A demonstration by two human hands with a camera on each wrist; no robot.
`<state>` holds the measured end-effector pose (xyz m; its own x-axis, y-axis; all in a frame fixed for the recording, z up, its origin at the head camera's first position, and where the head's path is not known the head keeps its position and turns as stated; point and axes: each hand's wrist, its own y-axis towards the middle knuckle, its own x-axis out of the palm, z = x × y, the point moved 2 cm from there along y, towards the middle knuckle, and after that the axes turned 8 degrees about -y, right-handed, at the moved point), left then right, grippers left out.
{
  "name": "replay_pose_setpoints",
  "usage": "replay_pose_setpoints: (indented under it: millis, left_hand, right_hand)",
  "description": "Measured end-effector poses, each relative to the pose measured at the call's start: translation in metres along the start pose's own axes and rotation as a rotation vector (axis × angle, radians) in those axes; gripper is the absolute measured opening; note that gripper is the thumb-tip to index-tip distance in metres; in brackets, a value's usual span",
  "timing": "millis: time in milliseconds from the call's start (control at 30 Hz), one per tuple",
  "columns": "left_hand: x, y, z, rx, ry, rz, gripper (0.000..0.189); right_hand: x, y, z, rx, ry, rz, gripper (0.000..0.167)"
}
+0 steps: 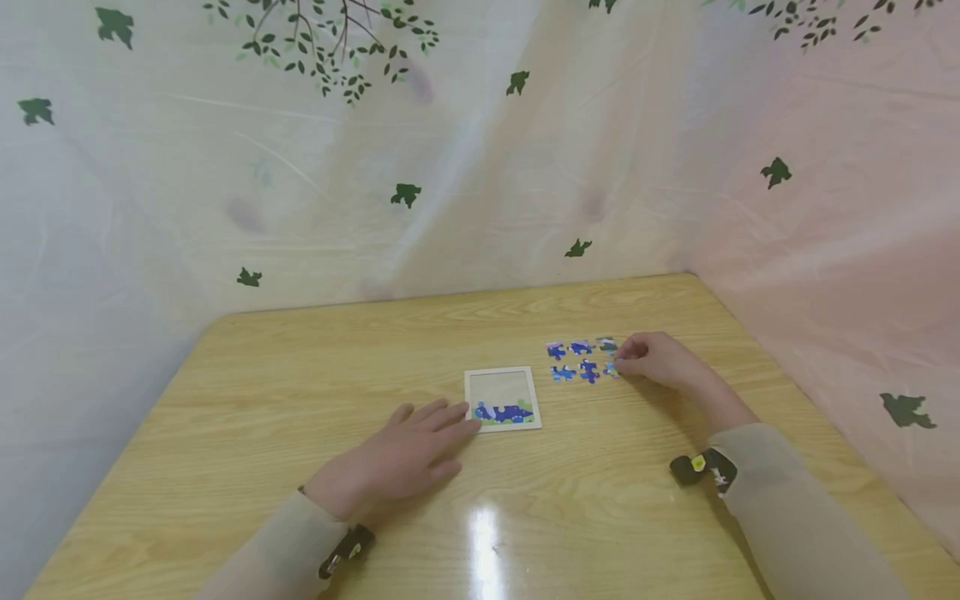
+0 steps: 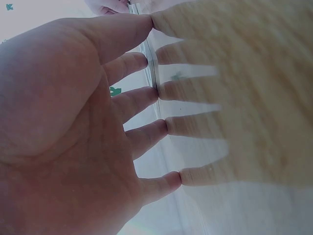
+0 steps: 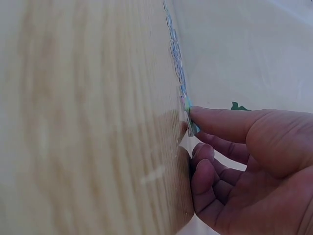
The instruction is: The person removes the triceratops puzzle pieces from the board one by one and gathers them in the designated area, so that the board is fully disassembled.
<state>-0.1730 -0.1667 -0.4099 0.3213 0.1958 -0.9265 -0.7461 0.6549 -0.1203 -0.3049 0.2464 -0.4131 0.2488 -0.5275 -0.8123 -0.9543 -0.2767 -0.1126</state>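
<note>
Left hand (image 1: 397, 454): fingers spread, fingertips on the tabletop (image 1: 300, 375) and at the left edge of a partly filled puzzle frame (image 1: 498, 370). Right hand (image 1: 663, 360): pinching a puzzle piece (image 1: 611, 368) beside other loose pieces (image 1: 588, 372), right of the frame.

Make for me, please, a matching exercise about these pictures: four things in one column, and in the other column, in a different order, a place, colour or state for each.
Column one
1. Left hand
2. Frame
3. Right hand
4. Loose pieces

Column two
A. pinching a puzzle piece
B. spread, at the frame's left edge
C. lying in two rows, right of the frame
D. white, with fitted pieces along its near side

Right pairs: 1-B, 2-D, 3-A, 4-C
</note>
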Motion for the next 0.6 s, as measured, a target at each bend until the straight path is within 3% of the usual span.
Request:
replay_pose_setpoints:
  millis: [600]
  left_hand:
    - [-0.0006,-0.0009,0.0007,0.0,0.003,0.001,0.064]
  right_hand:
    - [0.0,0.0017,-0.0022,0.027,-0.014,0.013,0.022]
